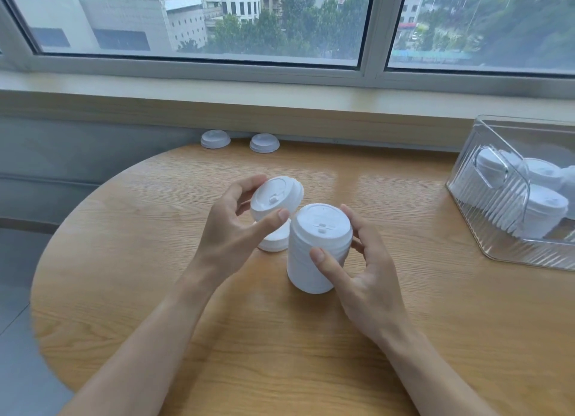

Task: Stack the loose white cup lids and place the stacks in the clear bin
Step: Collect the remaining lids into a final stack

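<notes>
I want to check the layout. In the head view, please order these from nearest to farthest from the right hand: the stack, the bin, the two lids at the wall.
1. Stack: held in right hand.
2. Bin: right side.
3. Two lids at the wall: far, left.

Bare forearms, sleeves out of view; hands (311, 238) ungloved, nails short, no rings.

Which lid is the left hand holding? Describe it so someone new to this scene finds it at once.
Start at the round wooden table under the window. Near its middle the right hand grips a tall stack of lids; just left of that stack, the left hand pinches a single lid. It alone is off the table and tilted, unlike the lid lying flat beneath it.
</notes>
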`<act>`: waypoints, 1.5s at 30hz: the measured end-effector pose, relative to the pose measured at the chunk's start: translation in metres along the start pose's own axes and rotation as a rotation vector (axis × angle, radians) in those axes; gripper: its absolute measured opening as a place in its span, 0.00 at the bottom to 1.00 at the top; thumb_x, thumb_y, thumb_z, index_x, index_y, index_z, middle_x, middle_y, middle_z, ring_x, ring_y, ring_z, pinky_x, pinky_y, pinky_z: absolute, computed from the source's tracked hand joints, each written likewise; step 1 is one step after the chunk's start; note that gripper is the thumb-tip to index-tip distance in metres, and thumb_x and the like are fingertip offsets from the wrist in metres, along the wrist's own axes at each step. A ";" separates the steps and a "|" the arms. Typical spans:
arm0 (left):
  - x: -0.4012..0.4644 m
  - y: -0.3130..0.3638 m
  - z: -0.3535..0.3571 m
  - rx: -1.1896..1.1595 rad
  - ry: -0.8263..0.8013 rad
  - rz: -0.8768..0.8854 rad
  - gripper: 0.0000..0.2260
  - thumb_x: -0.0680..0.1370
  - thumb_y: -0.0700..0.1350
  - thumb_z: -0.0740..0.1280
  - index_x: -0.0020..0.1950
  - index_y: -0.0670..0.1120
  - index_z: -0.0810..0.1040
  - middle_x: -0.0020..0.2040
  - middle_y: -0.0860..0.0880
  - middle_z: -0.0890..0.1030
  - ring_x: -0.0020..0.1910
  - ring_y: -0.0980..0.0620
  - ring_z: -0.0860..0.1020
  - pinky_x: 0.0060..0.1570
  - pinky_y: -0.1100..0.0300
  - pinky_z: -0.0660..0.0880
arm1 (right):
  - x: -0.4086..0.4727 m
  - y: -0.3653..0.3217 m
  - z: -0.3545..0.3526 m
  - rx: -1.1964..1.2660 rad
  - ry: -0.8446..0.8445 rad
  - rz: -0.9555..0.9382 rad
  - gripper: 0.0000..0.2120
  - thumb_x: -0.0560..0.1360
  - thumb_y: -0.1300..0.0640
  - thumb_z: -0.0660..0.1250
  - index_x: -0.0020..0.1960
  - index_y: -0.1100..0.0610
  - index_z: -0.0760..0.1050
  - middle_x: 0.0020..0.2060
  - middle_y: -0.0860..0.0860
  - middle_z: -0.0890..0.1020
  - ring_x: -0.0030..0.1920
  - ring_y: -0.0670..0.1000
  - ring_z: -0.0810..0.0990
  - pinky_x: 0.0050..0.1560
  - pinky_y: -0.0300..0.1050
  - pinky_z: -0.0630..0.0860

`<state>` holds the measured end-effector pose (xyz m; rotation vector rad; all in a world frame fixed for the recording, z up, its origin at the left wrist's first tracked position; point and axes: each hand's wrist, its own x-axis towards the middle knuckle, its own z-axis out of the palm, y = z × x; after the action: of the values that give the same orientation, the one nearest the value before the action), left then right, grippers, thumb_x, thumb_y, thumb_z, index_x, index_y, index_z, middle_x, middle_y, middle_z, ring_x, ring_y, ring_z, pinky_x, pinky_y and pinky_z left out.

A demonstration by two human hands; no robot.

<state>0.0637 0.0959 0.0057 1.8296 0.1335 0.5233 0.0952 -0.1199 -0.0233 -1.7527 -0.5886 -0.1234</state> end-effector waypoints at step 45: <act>-0.001 0.001 0.004 0.072 0.133 0.025 0.33 0.66 0.69 0.77 0.66 0.55 0.79 0.56 0.62 0.83 0.57 0.62 0.80 0.51 0.70 0.75 | -0.003 -0.006 -0.002 0.048 0.040 0.024 0.33 0.69 0.33 0.74 0.72 0.32 0.68 0.67 0.36 0.78 0.68 0.41 0.76 0.66 0.43 0.73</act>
<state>0.0643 0.0917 0.0056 1.8683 0.2226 0.6660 0.0906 -0.1217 -0.0186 -1.7067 -0.5374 -0.1264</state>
